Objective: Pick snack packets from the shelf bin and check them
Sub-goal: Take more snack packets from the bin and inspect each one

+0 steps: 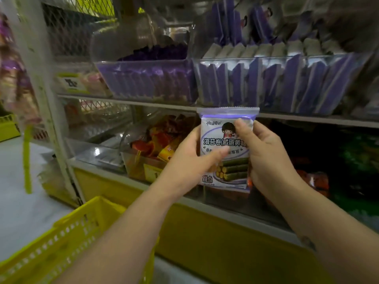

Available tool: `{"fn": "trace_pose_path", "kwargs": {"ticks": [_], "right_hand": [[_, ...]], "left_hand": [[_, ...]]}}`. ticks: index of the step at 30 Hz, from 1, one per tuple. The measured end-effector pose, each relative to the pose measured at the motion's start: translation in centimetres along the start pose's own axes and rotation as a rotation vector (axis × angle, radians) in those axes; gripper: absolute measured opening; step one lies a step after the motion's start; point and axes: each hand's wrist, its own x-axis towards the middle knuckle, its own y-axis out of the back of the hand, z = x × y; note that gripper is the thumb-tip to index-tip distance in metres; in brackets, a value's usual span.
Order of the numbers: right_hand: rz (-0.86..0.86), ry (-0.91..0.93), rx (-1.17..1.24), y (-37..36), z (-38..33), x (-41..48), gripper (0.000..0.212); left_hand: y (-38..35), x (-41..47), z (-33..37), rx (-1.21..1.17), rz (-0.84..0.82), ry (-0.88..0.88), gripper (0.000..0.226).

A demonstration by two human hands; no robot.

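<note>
Holding one snack packet point(223, 141) upright before the shelves, the left hand point(191, 160) and right hand point(266, 158) curl their fingers round its side edges, thumbs on the printed front. I judge the picking of this packet done and the checking under way. Above, the clear shelf bin point(287, 57) is packed with similar purple-and-white packets. A lower bin point(136, 169) holds orange ones. The yellow basket point(67, 232) hides its contents.
</note>
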Motion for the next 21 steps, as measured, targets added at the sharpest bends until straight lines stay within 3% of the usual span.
{"fn": "trace_pose_path", "kwargs": {"ticks": [6,11,17,21], "right_hand": [[-0.038,-0.061,-0.009,0.4,2.3,-0.6,0.027],[-0.062,-0.195,0.093,1.1,2.7,-0.8,0.03],[-0.005,-0.254,0.164,1.4,2.0,-1.0,0.043],[0.054,-0.261,0.175,1.4,2.1,-1.3,0.024]], "left_hand": [[0.1,0.5,-0.8,-0.253,0.2,0.101,0.031],[-0.1,0.1,-0.7,-0.227,0.183,0.176,0.034],[-1.1,-0.4,-0.4,-0.274,0.21,0.215,0.019],[-1.2,-0.6,-0.3,-0.23,0.231,0.237,0.033]]}}
